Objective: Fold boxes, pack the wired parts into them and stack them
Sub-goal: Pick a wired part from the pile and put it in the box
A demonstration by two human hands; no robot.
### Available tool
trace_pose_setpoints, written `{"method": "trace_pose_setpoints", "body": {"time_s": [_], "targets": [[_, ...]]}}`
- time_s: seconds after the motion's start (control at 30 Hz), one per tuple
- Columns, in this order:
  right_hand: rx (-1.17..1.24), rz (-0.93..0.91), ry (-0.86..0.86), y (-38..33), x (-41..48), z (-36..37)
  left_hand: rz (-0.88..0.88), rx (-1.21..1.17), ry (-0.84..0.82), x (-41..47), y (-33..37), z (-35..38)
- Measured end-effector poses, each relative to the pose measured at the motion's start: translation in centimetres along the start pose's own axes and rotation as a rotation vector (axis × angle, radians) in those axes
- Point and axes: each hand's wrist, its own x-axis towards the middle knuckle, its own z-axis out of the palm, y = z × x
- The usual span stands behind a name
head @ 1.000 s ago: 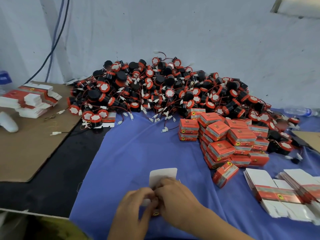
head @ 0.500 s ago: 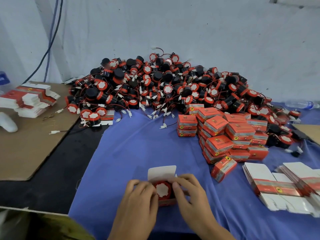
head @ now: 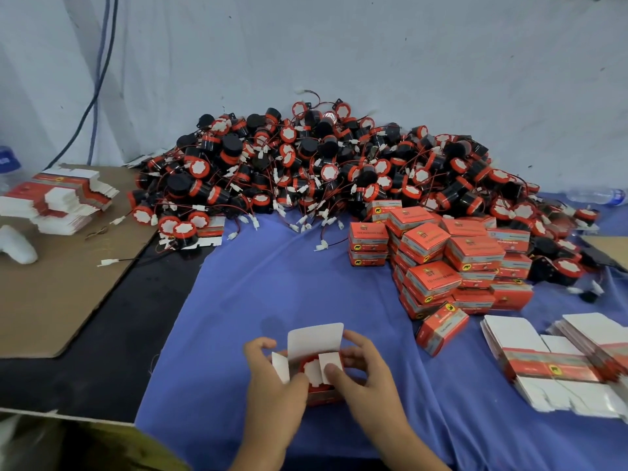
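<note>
A small red box [head: 314, 341] stands on the blue cloth [head: 278, 287] near the front, its white lid flap up. Inside it sits a red and black wired part [head: 311, 370] with a white face. My left hand [head: 272, 379] grips the box's left side and its left flap. My right hand [head: 365, 372] holds the right side, thumb pressing the right flap down over the part. A big heap of wired parts [head: 323, 168] lies at the back. Packed red boxes [head: 441, 260] are stacked at the right.
Flat unfolded boxes [head: 557, 362] lie in bundles at the right front. More flat boxes [head: 57, 198] rest on brown cardboard [head: 51, 287] at the left, beside a white object [head: 15, 244]. A plastic bottle [head: 596, 195] lies at the far right.
The wired part has come into view inside the box. My hands have spread to the box's sides, and the right side flap has been folded over the part.
</note>
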Motion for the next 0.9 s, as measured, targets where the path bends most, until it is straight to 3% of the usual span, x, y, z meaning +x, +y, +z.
{"method": "trace_pose_setpoints", "body": {"time_s": [0.13, 0.43, 0.77, 0.9], "targets": [[-0.048, 0.032, -0.046, 0.3, 0.7, 0.0, -0.105, -0.172, 0.024, 0.1, 0.5, 0.6], [-0.006, 0.045, -0.048, 1.2, 0.9, -0.1, -0.096, -0.163, -0.016, 0.3, -0.7, -0.7], [-0.017, 0.058, -0.032, 0.8, 0.8, 0.1, -0.055, -0.184, 0.129, 0.4, -0.1, 1.3], [0.013, 0.089, -0.036, 0.2, 0.8, 0.0, -0.074, -0.180, 0.027, 1.1, 0.5, 1.4]]}}
